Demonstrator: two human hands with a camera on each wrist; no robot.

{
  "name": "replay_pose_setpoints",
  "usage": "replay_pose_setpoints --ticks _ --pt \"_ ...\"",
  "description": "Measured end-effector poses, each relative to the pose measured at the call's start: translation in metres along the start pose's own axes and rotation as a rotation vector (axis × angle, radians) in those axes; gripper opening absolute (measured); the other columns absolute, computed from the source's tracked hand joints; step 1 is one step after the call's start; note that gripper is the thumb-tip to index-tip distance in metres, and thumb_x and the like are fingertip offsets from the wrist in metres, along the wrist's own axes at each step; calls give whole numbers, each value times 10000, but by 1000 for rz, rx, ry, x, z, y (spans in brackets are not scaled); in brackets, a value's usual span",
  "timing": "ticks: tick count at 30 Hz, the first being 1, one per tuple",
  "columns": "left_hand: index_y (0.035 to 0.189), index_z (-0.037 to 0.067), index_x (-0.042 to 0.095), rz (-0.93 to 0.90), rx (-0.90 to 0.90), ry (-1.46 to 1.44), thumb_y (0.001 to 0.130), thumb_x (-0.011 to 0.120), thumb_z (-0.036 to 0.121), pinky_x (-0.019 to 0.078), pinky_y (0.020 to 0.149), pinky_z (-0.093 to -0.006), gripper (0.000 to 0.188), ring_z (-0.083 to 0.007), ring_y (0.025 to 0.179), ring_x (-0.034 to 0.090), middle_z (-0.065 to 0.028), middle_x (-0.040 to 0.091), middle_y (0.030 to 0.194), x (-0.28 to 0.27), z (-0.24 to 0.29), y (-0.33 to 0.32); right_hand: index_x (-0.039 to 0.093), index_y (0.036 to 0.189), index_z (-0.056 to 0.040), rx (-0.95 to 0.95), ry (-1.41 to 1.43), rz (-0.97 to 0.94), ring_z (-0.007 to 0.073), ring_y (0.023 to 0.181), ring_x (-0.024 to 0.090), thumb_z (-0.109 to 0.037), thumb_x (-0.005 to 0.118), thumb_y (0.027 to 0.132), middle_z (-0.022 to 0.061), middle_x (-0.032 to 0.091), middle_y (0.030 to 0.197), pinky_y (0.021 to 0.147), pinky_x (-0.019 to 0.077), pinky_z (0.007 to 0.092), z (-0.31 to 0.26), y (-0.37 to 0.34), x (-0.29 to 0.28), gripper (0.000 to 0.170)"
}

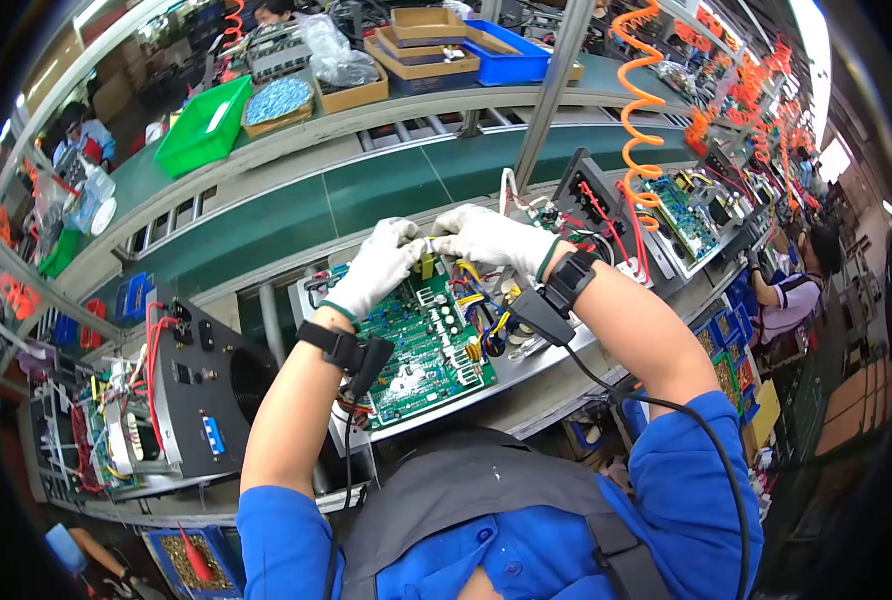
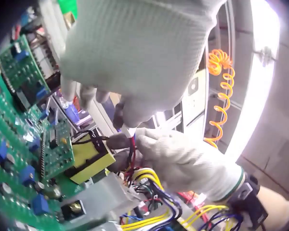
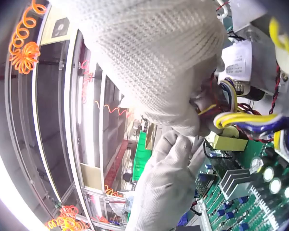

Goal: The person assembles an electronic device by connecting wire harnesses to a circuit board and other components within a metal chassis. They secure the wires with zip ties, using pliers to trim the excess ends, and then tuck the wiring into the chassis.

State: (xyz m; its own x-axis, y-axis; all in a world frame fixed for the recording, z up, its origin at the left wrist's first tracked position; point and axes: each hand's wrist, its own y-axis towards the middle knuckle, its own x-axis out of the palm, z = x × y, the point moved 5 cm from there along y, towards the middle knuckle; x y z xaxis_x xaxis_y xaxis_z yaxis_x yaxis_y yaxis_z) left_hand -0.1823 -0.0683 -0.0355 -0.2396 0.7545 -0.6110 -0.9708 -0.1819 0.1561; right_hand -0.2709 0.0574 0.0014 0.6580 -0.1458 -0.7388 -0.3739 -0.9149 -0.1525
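Both hands wear white knit gloves and meet over the far edge of a green circuit board (image 1: 416, 365). My left hand (image 1: 374, 270) pinches a small white wire connector (image 2: 128, 131) between thumb and fingers. Just below it, my right hand (image 1: 496, 238) grips the thin red and dark wires (image 2: 133, 150) that run down from the connector. The right wrist view shows the fingertips of both hands close together, with the connector hidden there. A yellow-wrapped transformer (image 2: 91, 163) sits on the board beneath the fingers. Bundled yellow, blue and white wires (image 3: 255, 122) loop beside the right hand.
A black-panelled chassis (image 1: 201, 390) stands at the left, another open unit (image 1: 681, 220) at the right. Behind the board runs a green conveyor (image 1: 386, 190). An orange coiled hose (image 1: 638, 120) hangs at the right. Across the line are a green bin (image 1: 204, 125) and a blue bin (image 1: 511, 62).
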Motion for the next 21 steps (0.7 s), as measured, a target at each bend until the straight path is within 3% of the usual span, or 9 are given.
replay_pose_setpoints --ticks 2,3,4,5,6,7,10,12,21 --pt "1109 0 567 47 10 119 895 587 237 434 941 -344 319 -300 1061 549 -175 542 1140 0 6 -3 656 974 16 41 92 -16 187 675 600 -311 583 893 118 654 749 649 471 334 2 1 0 344" --pt "1111 6 569 159 72 152 898 572 230 434 946 -352 309 -310 1066 549 -179 540 1150 -8 9 -5 667 864 21 76 6 17 249 668 629 -298 586 853 154 656 722 657 490 371 4 -2 -4 330" --pt "1113 12 572 267 134 186 901 557 223 434 950 -361 300 -320 1072 549 -184 539 1160 -17 12 -8 667 864 21 80 6 7 249 668 629 -298 586 853 154 656 722 657 490 371 2 -3 -7 330" --pt "1122 14 573 321 93 164 900 549 213 432 961 -371 300 -314 1092 555 -188 540 1186 -33 20 -16 670 813 21 85 -197 -28 292 688 641 -287 588 816 178 655 722 669 498 392 4 -2 -9 319" --pt "1155 27 573 409 201 224 901 553 216 434 963 -373 318 -310 1104 559 -183 528 1225 -46 17 -25 673 762 20 88 -398 -63 335 708 653 -276 590 780 202 655 722 681 506 413 7 2 -11 308" --pt "1168 30 573 385 152 177 903 558 219 427 972 -365 326 -297 1129 547 -176 522 1241 -57 16 -37 670 690 14 21 -461 -47 387 762 650 -262 591 713 240 645 741 700 517 433 16 12 -5 287" --pt "1184 31 573 409 1 197 911 571 221 403 999 -336 333 -249 1197 500 -161 498 1279 -77 21 -82 687 779 6 83 -543 -9 389 803 657 -252 609 689 242 662 809 724 529 425 -3 18 9 284" --pt "1180 38 578 396 -94 134 895 581 230 358 1045 -364 344 -293 1252 453 -184 465 1319 -73 -7 -106 702 840 -19 133 -655 -89 371 824 665 -221 640 657 220 677 850 733 534 415 -13 21 13 279" --pt "1260 56 531 313 -244 180 843 621 268 315 1065 -434 477 -364 1296 377 -226 420 1384 -34 -55 -169 699 886 -6 171 -722 -126 362 859 665 -253 637 709 221 678 899 752 530 395 -7 33 16 310"
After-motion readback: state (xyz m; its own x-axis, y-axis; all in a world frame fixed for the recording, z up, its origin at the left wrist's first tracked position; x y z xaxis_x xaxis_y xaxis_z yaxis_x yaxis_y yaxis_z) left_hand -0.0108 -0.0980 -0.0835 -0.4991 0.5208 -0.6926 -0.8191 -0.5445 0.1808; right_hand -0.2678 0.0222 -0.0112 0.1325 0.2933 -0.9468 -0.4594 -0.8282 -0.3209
